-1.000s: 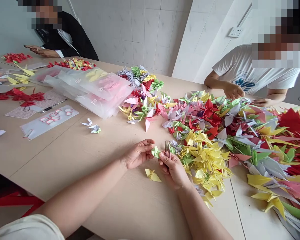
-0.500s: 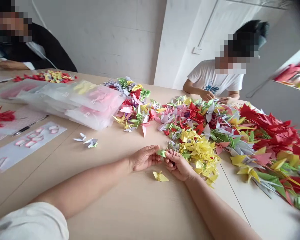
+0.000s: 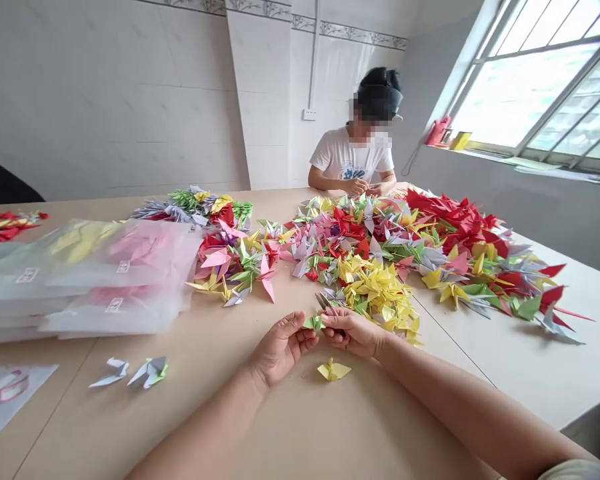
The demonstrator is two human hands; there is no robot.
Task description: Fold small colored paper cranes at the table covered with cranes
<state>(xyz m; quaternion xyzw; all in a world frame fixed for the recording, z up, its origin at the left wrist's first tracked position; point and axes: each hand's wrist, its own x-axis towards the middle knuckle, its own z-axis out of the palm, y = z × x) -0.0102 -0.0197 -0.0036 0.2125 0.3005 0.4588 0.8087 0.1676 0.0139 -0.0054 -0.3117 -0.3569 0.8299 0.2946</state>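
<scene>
My left hand [image 3: 280, 347] and my right hand [image 3: 357, 331] meet over the wooden table [image 3: 290, 427], both pinching a small green folded paper crane [image 3: 313, 323]. My right hand also grips a thin grey folded piece [image 3: 325, 303] that sticks up from its fingers. A yellow paper crane [image 3: 333, 371] lies on the table just below my hands. A heap of yellow cranes [image 3: 380, 293] sits right beside my right hand.
A wide pile of many-coloured paper cranes [image 3: 430, 247] covers the table's far half. Clear plastic bags [image 3: 95, 273] of paper lie at left, two small pale cranes [image 3: 135, 372] in front. A person in a white shirt [image 3: 353, 160] sits across, hands folding.
The camera has swung right and up, bringing the window and the person opposite into view. My hands stay together on the green crane.
</scene>
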